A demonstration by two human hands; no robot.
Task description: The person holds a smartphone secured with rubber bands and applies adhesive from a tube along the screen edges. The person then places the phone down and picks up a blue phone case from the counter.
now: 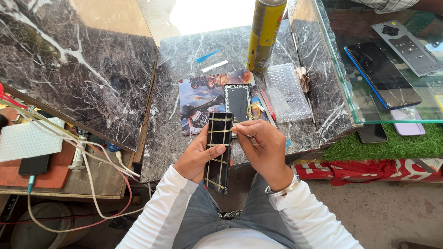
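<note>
My left hand (199,157) grips a black smartphone (218,152) held upright over my lap, thumb across its glass. Several yellow rubber bands (219,132) are wrapped across the phone. My right hand (262,146) pinches a band at the phone's upper right edge. Just beyond, on the marble counter (184,60), a second phone frame (237,100) lies on a printed picture mat (198,99), with loose rubber bands (253,111) beside it.
A yellow spray can (264,34) stands at the back. Bubble wrap (286,92) lies to the right. A glass case (392,69) holds phones on the right. Cables (87,157), a white pad (28,139) and a dark phone (35,163) sit on the left shelf.
</note>
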